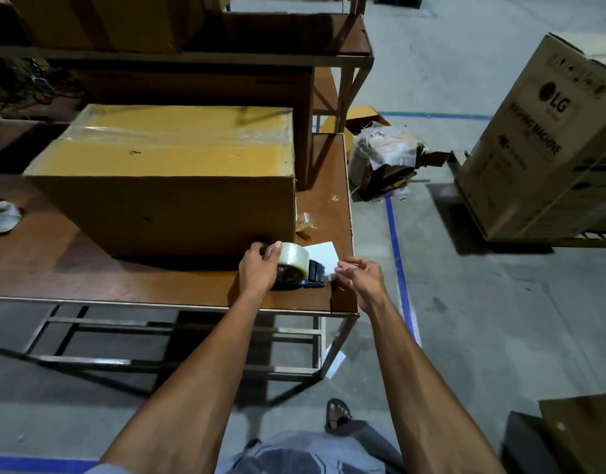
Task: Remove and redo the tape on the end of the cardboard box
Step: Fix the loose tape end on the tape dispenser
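Observation:
A large cardboard box [171, 186] stands on the brown table [89, 275], clear tape stretched across its top. Just in front of its near right corner lies a tape dispenser [294, 268] with a clear roll and a blue-black body. My left hand [259, 268] grips the roll from the left side. My right hand [359, 275] is at the dispenser's right end, fingertips pinching the loose tape end [331, 276]. A crumpled strip of used tape [306, 222] lies on the table beside the box's right end.
A white card [322, 254] lies behind the dispenser. The table's right edge [350, 234] is close to my right hand. On the floor stand a torn plastic-wrapped carton [383, 159] and a big washing-machine box [548, 145]. Shelving with boxes rises behind.

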### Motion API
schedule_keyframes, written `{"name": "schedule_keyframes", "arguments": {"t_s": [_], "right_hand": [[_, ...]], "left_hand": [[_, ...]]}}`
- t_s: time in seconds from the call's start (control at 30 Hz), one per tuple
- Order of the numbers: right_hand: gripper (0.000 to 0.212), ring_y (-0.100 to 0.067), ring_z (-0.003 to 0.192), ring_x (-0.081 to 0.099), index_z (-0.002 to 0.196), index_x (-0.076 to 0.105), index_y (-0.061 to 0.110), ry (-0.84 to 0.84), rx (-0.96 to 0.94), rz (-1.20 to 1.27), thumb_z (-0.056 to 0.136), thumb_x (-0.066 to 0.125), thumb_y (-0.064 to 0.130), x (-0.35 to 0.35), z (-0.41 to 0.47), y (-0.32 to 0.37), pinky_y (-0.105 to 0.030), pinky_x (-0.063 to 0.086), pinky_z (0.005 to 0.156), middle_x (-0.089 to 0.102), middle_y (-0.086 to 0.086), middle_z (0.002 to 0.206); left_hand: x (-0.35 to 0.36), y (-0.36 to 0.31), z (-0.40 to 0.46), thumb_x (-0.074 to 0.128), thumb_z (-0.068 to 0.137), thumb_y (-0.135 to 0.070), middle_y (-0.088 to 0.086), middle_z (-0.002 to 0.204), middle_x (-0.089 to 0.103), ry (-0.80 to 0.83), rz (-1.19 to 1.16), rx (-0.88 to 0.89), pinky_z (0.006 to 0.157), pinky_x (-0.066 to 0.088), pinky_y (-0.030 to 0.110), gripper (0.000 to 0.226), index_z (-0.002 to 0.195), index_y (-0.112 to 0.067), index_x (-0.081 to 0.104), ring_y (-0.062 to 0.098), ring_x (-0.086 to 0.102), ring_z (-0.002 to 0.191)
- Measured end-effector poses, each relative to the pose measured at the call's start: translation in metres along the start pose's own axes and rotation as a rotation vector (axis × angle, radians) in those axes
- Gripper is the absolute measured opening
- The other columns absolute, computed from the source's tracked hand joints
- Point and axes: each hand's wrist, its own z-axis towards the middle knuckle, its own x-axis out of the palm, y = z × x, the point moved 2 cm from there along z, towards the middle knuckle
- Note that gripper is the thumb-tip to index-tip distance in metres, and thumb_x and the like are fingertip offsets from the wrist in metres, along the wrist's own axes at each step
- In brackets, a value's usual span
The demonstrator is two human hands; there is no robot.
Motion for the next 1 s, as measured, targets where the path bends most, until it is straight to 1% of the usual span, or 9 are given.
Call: {"name": "schedule_keyframes", "arguments": {"t_s": [0.1,0.17,0.27,0.37,0.5,0.6,0.67,0.9,1.0], "right_hand": [[0.029,-0.022,0.105,0.076,0.116,0.069,0.012,-0.157,-0.090,-0.111,0.093,0.071,-0.006,-0.001,-0.007,0.001,-0.041,0.063,0.095,0.076,-0.010,0.115],[0.027,-0.017,0.103,0.073,0.116,0.071,0.017,-0.270,-0.202,-0.273,0.094,0.072,0.001,0.003,-0.022,0.007,-0.029,0.064,0.083,0.076,-0.001,0.113],[0.028,-0.011,0.103,0.071,0.121,0.070,0.016,-0.213,-0.326,-0.401,0.096,0.071,0.004,0.018,-0.037,0.008,-0.011,0.056,0.070,0.073,0.003,0.115],[0.033,-0.014,0.111,0.072,0.127,0.070,0.015,-0.055,-0.369,-0.519,0.097,0.068,0.002,0.041,-0.051,0.005,-0.026,0.062,0.091,0.074,-0.001,0.124],[0.048,-0.022,0.128,0.065,0.142,0.059,0.016,0.122,-0.291,-0.699,0.096,0.064,0.001,0.067,-0.064,-0.011,-0.043,0.051,0.113,0.068,-0.005,0.140],[0.058,-0.024,0.131,0.063,0.145,0.055,0.024,0.103,-0.307,-0.745,0.092,0.061,0.002,0.075,-0.066,-0.024,-0.047,0.049,0.115,0.066,-0.004,0.140],[0.060,-0.023,0.128,0.064,0.147,0.052,0.020,0.105,-0.290,-0.733,0.092,0.058,-0.003,0.078,-0.074,-0.024,-0.044,0.049,0.114,0.064,-0.006,0.140],[0.054,-0.029,0.127,0.064,0.142,0.057,0.022,0.101,-0.237,-0.821,0.090,0.058,0.006,0.081,-0.078,-0.033,-0.051,0.052,0.111,0.069,-0.008,0.136],[0.050,-0.031,0.127,0.062,0.142,0.055,0.020,0.055,-0.281,-0.874,0.094,0.058,0.008,0.084,-0.100,-0.019,-0.047,0.052,0.108,0.068,-0.009,0.137]], "left_hand": [[-0.003,0.005,0.000,0.058,0.105,-0.059,0.009,0.140,0.065,0.034,-0.044,0.029,0.105,0.056,0.050,0.051,0.141,-0.023,0.063,0.030,0.062,0.129],[-0.006,0.012,-0.001,0.060,0.105,-0.055,0.008,0.145,0.065,0.048,-0.100,0.046,0.109,0.055,0.051,0.050,0.145,-0.025,0.061,0.028,0.063,0.132],[-0.007,0.017,-0.005,0.062,0.106,-0.050,0.006,0.152,0.061,0.034,-0.178,0.020,0.113,0.052,0.049,0.056,0.155,-0.024,0.053,0.024,0.061,0.136],[-0.010,0.022,-0.011,0.059,0.107,-0.052,0.003,0.151,0.060,0.047,-0.128,0.017,0.113,0.050,0.048,0.054,0.153,-0.027,0.054,0.025,0.058,0.137],[-0.011,0.030,-0.015,0.055,0.110,-0.049,0.007,0.149,0.063,0.124,-0.153,-0.012,0.113,0.052,0.053,0.051,0.154,-0.024,0.055,0.029,0.060,0.136],[-0.013,0.033,-0.011,0.057,0.108,-0.050,0.008,0.147,0.066,0.175,-0.161,-0.024,0.110,0.054,0.056,0.050,0.153,-0.029,0.055,0.031,0.063,0.133],[-0.014,0.038,-0.008,0.057,0.106,-0.051,0.009,0.146,0.066,0.218,-0.166,-0.028,0.110,0.054,0.057,0.051,0.154,-0.031,0.054,0.032,0.063,0.133],[-0.035,0.030,-0.033,0.051,0.114,-0.036,0.011,0.160,0.054,0.272,-0.190,-0.027,0.120,0.046,0.053,0.053,0.164,-0.020,0.044,0.031,0.054,0.144],[-0.039,0.029,-0.041,0.051,0.114,-0.038,0.009,0.167,0.047,0.241,-0.115,-0.016,0.125,0.038,0.052,0.061,0.169,-0.021,0.033,0.031,0.047,0.152]]}}
